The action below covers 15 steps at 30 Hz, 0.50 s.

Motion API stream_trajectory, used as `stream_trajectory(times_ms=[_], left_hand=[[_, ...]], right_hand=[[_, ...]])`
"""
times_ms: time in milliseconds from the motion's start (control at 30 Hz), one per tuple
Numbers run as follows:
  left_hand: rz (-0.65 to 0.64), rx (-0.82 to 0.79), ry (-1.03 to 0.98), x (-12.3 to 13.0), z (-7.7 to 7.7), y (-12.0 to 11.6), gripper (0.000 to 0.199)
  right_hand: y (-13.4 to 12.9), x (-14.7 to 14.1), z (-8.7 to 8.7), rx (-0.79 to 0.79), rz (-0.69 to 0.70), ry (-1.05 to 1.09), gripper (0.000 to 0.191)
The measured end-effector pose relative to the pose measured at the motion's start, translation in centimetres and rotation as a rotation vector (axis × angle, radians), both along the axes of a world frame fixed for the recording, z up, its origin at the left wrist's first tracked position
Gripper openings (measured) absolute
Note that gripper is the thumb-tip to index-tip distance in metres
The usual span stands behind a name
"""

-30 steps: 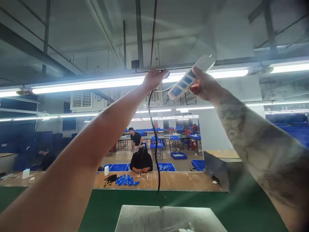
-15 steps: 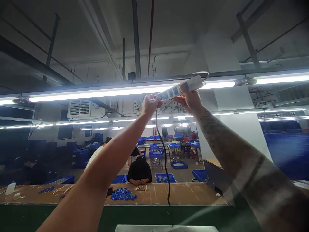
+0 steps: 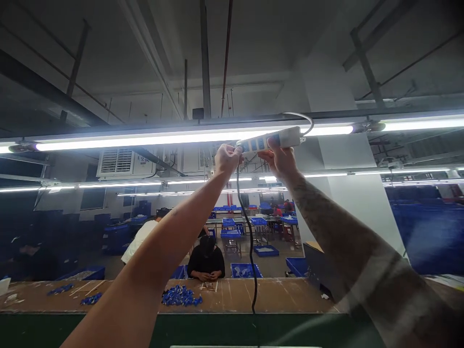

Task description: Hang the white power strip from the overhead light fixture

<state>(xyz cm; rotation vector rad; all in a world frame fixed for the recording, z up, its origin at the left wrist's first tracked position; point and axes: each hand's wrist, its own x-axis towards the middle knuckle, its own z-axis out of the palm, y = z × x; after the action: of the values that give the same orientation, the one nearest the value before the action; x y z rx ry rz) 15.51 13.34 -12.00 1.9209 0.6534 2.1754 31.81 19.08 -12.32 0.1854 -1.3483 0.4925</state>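
Blue bins [image 3: 243, 269] behind bench, contents unclear; blue parts [image 3: 181, 296] loose.

Tube light [image 3: 145, 139] overhead, wooden bench [image 3: 275, 295] below (blue bins [image 3: 246, 269] behind).

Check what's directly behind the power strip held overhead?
Behind the power strip runs a lit tube light under a dark rail. The strip hides part of the tube; its mounting isn't visible.

Left arm [image 3: 163, 251]: bare, no sleeve in view.
Right arm [image 3: 348, 241]: bare, dark tattoo patterns along the forearm.
Hands: no gloves.
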Motion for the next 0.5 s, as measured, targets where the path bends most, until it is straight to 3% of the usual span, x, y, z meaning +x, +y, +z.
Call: stream_trajectory(times_ms=[100,267,500], left_hand=[[0.026,-0.017,-0.026,0.0,0.1,-0.1,0.019],[-0.035,0.023,-0.045,0.3,-0.2,0.1,0.017],[0.061,0.117,-0.135,1.2,-0.9,1.7,0.021]], right_hand=[[0.1,-0.1,0.3,0.019,-0.018,-0.021,0.041],[-0.3,-0.4,0.4,0.008,-0.031,0.036,0.039],[-0.7,-2.9,-0.3,-0.021,-0.063,0.095,0.046]])
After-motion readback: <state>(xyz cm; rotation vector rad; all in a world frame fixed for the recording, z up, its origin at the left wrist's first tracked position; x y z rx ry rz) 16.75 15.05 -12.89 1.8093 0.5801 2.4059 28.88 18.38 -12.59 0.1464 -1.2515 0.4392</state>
